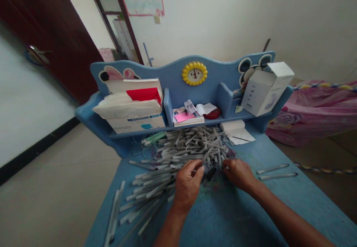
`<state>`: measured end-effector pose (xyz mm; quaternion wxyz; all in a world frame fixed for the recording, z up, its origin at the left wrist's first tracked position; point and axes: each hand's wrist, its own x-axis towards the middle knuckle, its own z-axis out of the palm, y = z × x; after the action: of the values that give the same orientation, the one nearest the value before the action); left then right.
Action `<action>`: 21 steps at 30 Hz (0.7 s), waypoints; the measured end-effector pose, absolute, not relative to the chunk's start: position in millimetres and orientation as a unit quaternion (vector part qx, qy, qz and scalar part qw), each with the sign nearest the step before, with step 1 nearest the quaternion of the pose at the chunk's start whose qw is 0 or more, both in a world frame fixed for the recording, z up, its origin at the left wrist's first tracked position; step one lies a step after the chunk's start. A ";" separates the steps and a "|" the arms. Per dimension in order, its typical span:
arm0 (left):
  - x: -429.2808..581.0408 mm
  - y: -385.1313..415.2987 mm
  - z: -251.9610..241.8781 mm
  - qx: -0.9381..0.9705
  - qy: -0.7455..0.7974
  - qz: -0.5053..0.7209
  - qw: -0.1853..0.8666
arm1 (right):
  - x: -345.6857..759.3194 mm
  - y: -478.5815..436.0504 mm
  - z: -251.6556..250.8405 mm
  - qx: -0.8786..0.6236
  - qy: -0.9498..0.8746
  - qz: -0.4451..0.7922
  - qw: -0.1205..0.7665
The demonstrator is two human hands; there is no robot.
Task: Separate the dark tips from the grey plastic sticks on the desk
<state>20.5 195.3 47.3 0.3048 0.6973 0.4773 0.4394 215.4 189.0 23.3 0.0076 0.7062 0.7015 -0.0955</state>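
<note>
A big heap of grey pen-like tubes [189, 144] lies across the blue desk [237, 209], spreading down to the left. My left hand [187, 183] sits at the heap's near edge with its fingers curled in a pinch over a small dark part [209, 173]. My right hand [237, 172] is just right of it, fingers closed at the edge of the heap; what they hold is hidden. Two separate tubes [275, 172] lie apart on the right side of the desk.
The desk's blue shelf [195, 90] holds a box of papers [134, 109], notebooks, a yellow clock [194, 73] and a white carton [264, 89]. A white paper roll [237, 130] lies under the shelf. Pink bedding [315, 109] is at the right, a dark door [55, 38] at the left.
</note>
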 end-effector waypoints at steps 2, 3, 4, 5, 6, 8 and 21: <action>24.3 203.2 46.1 0.706 0.467 0.441 0.299 | 213.7 189.2 23.4 0.704 0.703 -0.100 0.006; 25.4 206.6 44.0 0.708 0.464 0.443 0.296 | 212.8 189.0 23.6 0.703 0.704 -0.101 0.006; 26.0 209.4 41.1 0.709 0.462 0.444 0.295 | 211.8 188.7 23.7 0.702 0.705 -0.101 0.009; 25.9 211.4 37.4 0.710 0.460 0.444 0.296 | 210.9 188.4 23.7 0.700 0.707 -0.100 0.012; 25.3 212.6 33.3 0.710 0.458 0.444 0.298 | 210.1 188.2 23.8 0.700 0.707 -0.099 0.015; 22.7 213.4 25.2 0.709 0.457 0.449 0.296 | 208.8 188.5 23.9 0.702 0.706 -0.095 0.018; 10.2 213.2 19.7 0.732 0.451 0.449 0.245 | 206.5 201.6 20.7 0.750 0.640 -0.168 0.010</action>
<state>10.2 213.2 19.7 0.2447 0.7316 0.4512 0.4487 206.5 201.6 20.7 0.0101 0.7497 0.6400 -0.1682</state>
